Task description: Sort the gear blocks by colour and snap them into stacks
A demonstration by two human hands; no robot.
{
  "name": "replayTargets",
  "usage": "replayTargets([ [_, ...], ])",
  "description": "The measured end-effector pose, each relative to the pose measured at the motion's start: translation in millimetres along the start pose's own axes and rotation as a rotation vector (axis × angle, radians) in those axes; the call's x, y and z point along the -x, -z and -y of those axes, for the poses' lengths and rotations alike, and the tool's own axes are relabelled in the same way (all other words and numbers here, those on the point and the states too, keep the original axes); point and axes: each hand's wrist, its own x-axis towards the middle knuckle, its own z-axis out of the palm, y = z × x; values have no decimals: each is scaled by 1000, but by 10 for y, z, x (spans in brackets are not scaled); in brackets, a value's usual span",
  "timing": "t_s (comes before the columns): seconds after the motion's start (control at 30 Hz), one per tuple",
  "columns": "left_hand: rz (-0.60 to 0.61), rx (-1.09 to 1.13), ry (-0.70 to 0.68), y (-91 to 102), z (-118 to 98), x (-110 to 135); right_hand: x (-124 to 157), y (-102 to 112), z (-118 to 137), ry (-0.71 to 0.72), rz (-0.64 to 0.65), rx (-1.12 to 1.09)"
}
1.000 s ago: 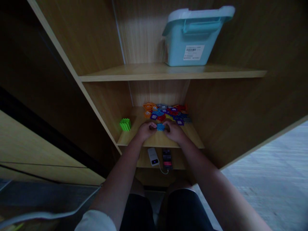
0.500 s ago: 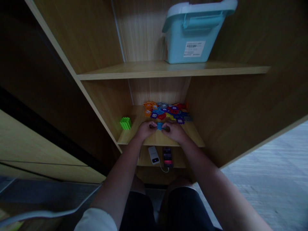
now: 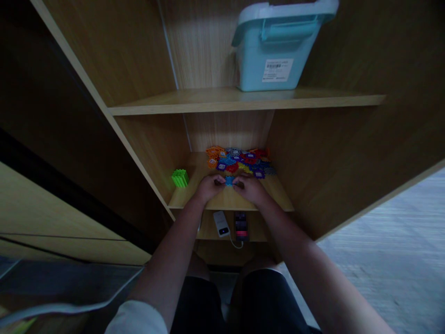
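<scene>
Between my two hands is a small blue plastic building piece (image 3: 229,181), held over the middle shelf (image 3: 225,202). My left hand (image 3: 210,186) pinches its left side, and my right hand (image 3: 250,188) pinches its right side. Fingertips cover the piece's edges, so its full shape is hidden. Just behind the hands lies a pile of flat plastic building pieces (image 3: 232,168) in orange, blue, purple, red, yellow and grey. Off to the left stands a bright green block of joined pieces (image 3: 180,178), apart from my hands.
A light blue lidded box (image 3: 274,51) with a label stands on the upper shelf (image 3: 208,102). Below my hands, a white power bank (image 3: 221,223) and a phone (image 3: 241,226) lie on a lower shelf, joined by a cable. Cabinet side walls enclose both sides.
The view has shifted slightly. Both hands keep their pinch on the blue piece, which now looks a little wider and flatter between the fingers.
</scene>
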Motion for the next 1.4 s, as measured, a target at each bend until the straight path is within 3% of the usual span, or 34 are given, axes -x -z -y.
replayTargets([
  [0.37,-54,-34,10,17,-89,8,-2,-14,-22,-103,-142,-5],
  [0.53,-121,-80,24,33,-145,7,4,-54,-78,-114,-144,-13],
  [1.1,-85,-97,57,27,-139,14,6,-60,-86,-91,-123,-48],
  [1.4,-135,-148,42,39,-158,14,-3,-80,-117,-116,-118,-35],
])
